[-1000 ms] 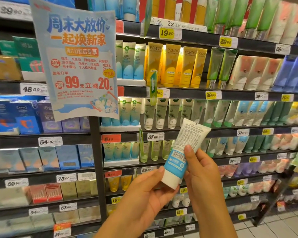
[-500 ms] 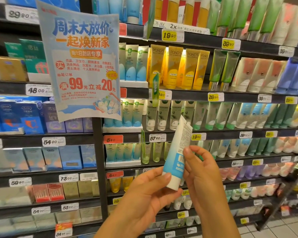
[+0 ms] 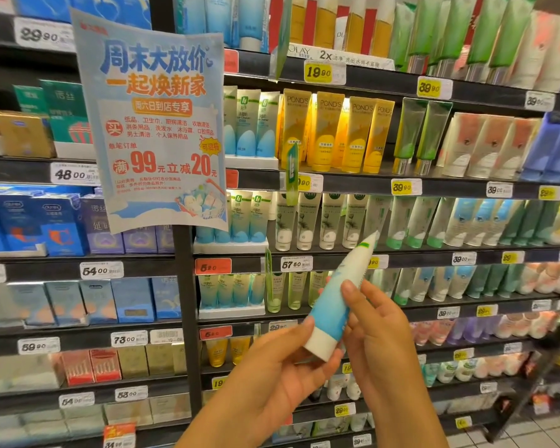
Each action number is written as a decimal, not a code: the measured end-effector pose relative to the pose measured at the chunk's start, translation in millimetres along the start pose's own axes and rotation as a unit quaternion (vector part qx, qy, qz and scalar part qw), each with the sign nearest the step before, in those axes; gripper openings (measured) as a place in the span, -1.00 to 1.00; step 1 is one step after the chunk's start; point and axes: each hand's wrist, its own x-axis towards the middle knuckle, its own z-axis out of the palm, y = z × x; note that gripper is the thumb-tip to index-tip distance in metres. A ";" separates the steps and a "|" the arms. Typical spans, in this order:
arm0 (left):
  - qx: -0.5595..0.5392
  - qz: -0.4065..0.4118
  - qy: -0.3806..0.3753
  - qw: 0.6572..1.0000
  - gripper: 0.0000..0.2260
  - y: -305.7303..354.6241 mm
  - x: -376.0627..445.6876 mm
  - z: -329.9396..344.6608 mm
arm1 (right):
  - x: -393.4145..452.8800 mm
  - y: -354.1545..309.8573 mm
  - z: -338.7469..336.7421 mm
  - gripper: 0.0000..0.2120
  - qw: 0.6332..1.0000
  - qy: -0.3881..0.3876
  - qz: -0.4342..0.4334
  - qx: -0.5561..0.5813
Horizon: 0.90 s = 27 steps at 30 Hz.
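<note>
- My left hand is nearest, low in the middle of the view. Its thumb lies along the tube just above the cap and the other fingers curl under the cap end, so it grips the bottom.
- My right hand is just beside it. The thumb tip presses on the blue front and the fingers curl round behind, pinching the tube about halfway up.
- The tube is on no shelf. It hangs tilted between my hands, with the white cap down and to the left. Its flat crimped end points up and to the right, in front of the shelf rim that carries the white price tag.
- As I judge it, picking it up is done: it is in both hands, cap on, held up for a look. What is left is to finish checking it, then either set it back or take it along.
- Behind it, similar blue-bottomed tubes stand upright in a white tray at the left end of that shelf. That looks the likely spot for putting it back.
- Farther up stand yellow tubes, and a sale poster hangs to the left of them.
</note>
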 end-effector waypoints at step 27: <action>0.440 0.275 0.118 0.847 -0.60 -5.7 4.0 -22.4 | -3.4 10.2 -3.6 -0.72 0.998 -0.045 0.020 -0.025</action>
